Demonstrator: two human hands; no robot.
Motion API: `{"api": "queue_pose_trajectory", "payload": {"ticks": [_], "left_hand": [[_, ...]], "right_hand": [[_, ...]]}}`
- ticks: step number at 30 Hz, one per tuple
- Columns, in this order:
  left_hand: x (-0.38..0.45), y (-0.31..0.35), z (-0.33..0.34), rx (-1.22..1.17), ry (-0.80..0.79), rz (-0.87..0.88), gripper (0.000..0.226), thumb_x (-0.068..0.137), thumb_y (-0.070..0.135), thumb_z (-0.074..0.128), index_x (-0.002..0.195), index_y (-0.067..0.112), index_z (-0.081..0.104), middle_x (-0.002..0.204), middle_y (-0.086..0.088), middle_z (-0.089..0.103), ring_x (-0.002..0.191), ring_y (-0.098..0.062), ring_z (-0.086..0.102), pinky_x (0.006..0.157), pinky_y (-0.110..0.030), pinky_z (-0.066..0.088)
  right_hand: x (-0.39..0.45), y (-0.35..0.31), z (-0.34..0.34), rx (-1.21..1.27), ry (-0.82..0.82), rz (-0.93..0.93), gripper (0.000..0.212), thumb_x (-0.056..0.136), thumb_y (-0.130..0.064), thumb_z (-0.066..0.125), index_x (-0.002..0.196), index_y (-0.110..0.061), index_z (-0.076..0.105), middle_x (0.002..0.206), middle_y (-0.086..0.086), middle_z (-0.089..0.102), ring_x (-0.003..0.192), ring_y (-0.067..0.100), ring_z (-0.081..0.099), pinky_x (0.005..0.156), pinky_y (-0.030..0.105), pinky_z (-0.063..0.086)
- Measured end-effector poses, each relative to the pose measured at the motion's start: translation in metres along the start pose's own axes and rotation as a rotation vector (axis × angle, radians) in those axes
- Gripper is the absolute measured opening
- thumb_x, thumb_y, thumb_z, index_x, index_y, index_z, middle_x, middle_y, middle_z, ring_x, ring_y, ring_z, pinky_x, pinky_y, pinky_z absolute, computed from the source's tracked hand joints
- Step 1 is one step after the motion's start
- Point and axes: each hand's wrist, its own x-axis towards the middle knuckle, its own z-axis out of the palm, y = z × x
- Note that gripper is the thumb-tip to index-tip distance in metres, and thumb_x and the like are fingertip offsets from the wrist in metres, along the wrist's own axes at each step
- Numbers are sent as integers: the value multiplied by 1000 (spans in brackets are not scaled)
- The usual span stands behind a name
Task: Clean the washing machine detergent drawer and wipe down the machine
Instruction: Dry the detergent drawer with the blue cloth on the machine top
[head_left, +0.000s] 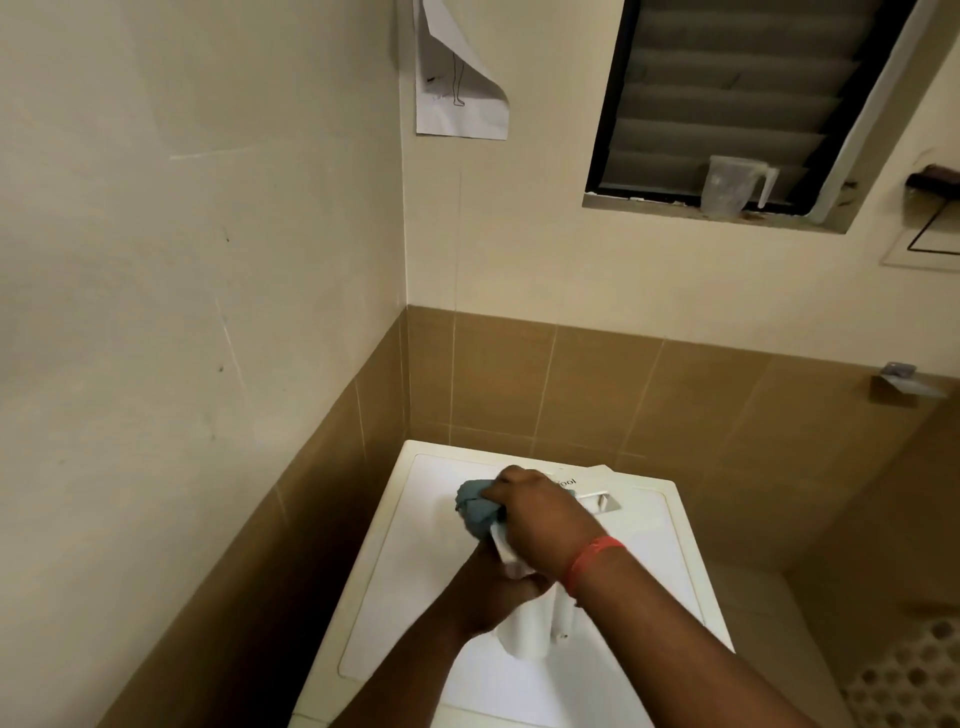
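A white top-loading washing machine stands in the tiled corner, lid down. Above the lid my left hand grips a white plastic detergent drawer, held roughly upright. My right hand, with a red thread on the wrist, holds a bunched blue-grey cloth and presses it against the upper end of the drawer. The right hand and forearm hide much of the drawer and most of the left hand's fingers. A recessed slot shows on the lid behind the hands.
Walls close in on the left and behind the machine. A clear plastic jug stands on the window sill above. A sheet of paper hangs on the wall. A small metal fitting sticks out at the right. A patterned basket is at lower right.
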Motion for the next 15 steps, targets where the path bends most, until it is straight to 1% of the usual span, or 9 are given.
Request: {"api": "queue_pose_trajectory", "payload": {"ticks": [1,3,4,6,9,11,12,13,15], "left_hand": [[0,-1,-1,5,1,29,61,85,27,73,137,28,40,122,24,53,107,15,53,97,-14,46],[0,-6,-2,-45,5,21,65,85,27,74,138,32,36,125,28,53,107,22,50,87,-1,41],[1,-7,-2,-71,2,9,67,84,31,75,139,33,36,126,27,54,107,21,51,84,0,40],[0,-7,-3,-79,15,-3,70,82,39,76,140,36,37,129,24,56,114,12,53,90,-7,42],[-1,-4,-2,-20,-29,-48,59,82,36,74,134,27,45,123,17,61,114,-1,58,98,-21,47],[-4,0,-3,-31,-56,-102,31,90,25,67,116,18,51,105,16,60,94,-1,61,84,-13,50],[-5,2,-3,-28,-70,-126,23,94,21,63,114,20,51,101,16,57,87,1,59,79,-10,49],[-5,3,-3,-27,-68,-124,26,94,21,62,118,21,51,104,14,57,89,2,58,82,-11,49],[-3,-1,-2,-60,-53,-52,49,85,33,68,129,24,48,120,11,59,105,1,58,98,-22,49]], "right_hand": [[-5,14,-7,-64,2,86,34,80,-12,63,112,-22,70,111,2,59,109,22,57,85,20,35],[-13,31,-21,-100,49,224,33,79,-17,67,111,-25,71,101,-5,59,104,20,61,78,18,35],[-16,39,-28,-95,48,298,33,77,-20,71,109,-28,71,94,-10,54,101,19,63,76,17,34],[-15,38,-28,-90,52,335,35,76,-23,73,110,-34,71,93,-11,51,100,17,63,78,18,37],[-5,13,-6,-63,66,176,37,79,-16,60,109,-35,70,108,-2,59,105,20,59,87,25,43],[2,-8,11,-43,-29,57,41,77,-11,51,103,-35,71,110,-4,58,105,20,57,90,30,45],[3,-15,11,-41,-59,23,43,79,-7,50,104,-34,71,110,-7,56,105,18,56,89,28,44],[3,-16,7,-34,-48,5,43,81,-3,51,107,-31,71,110,-7,56,106,18,55,88,25,42],[-2,-5,-2,-34,2,75,38,83,-5,54,112,-23,71,112,2,60,106,21,57,89,28,43]]}}
